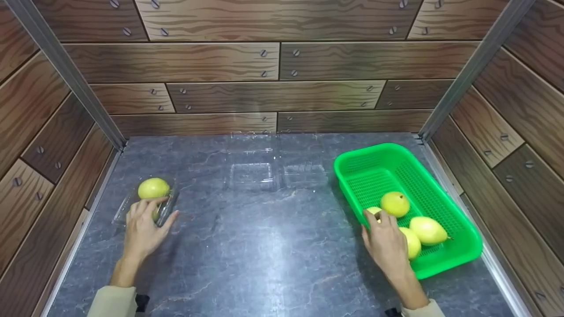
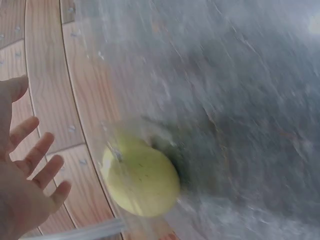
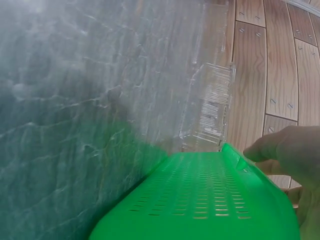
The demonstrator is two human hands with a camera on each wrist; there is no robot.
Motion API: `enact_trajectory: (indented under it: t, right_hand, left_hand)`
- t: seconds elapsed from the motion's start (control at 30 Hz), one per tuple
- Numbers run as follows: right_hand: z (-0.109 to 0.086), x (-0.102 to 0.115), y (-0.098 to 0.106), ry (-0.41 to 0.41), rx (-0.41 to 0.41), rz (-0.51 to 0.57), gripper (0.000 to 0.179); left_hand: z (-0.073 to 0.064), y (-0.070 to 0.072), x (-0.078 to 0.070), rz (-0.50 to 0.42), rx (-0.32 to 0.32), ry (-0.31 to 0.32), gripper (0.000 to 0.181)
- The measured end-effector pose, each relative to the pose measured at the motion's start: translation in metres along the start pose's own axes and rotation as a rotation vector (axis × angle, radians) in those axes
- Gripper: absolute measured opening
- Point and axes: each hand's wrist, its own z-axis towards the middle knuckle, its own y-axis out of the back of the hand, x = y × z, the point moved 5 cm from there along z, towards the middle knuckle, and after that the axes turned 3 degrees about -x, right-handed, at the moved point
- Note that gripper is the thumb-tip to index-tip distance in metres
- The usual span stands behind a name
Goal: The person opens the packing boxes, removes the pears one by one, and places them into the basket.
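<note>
At the left, my left hand [image 1: 144,229] hovers over a clear plastic container [image 1: 120,215] that holds two yellow-green pears. One pear [image 1: 153,188] shows beyond the fingertips; the other is mostly hidden under the hand. In the left wrist view the fingers are spread, apart from the pear [image 2: 142,180]. My right hand [image 1: 387,244] reaches over the left rim of a green plastic basket [image 1: 458,259], its bent fingers above a partly covered pear [image 1: 373,210]. Other pears in the basket are a browner one [image 1: 395,204], a stemmed one [image 1: 427,230] and one beside the hand [image 1: 412,244].
Clear plastic containers [image 1: 251,174] with raised lids stand at the back middle of the grey marbled table [image 1: 246,255]. Wood-patterned panels [image 1: 220,61] wall in the back and both sides, with metal posts [image 1: 467,66] at the corners.
</note>
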Motion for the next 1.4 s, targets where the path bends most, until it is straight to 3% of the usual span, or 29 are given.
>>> enact_trajectory:
  t: [0.2, 0.43, 0.6, 0.8, 1.2, 1.4]
  right_hand:
    - [-0.002, 0.001, -0.001, -0.016, 0.01, 0.007, 0.04]
    - [-0.004, 0.002, 0.0, -0.014, -0.018, -0.002, 0.036]
    - [-0.004, 0.002, -0.001, -0.022, -0.003, -0.013, 0.036]
    - [-0.005, 0.001, -0.002, -0.035, 0.014, -0.002, 0.035]
    - [-0.004, 0.001, -0.004, -0.051, 0.042, 0.01, 0.035]
    - [-0.005, 0.0, -0.003, -0.037, 0.017, 0.003, 0.034]
  left_hand:
    - [-0.008, 0.003, 0.015, 0.061, -0.031, -0.013, 0.052]
    - [-0.013, -0.001, 0.032, 0.118, 0.039, 0.026, 0.061]
    - [-0.016, -0.006, 0.039, 0.13, 0.055, 0.035, 0.066]
    - [-0.016, -0.011, 0.045, 0.157, 0.05, 0.019, 0.068]
    - [-0.012, -0.015, 0.055, 0.174, 0.119, 0.121, 0.062]
    - [-0.011, -0.014, 0.054, 0.184, 0.097, 0.087, 0.059]
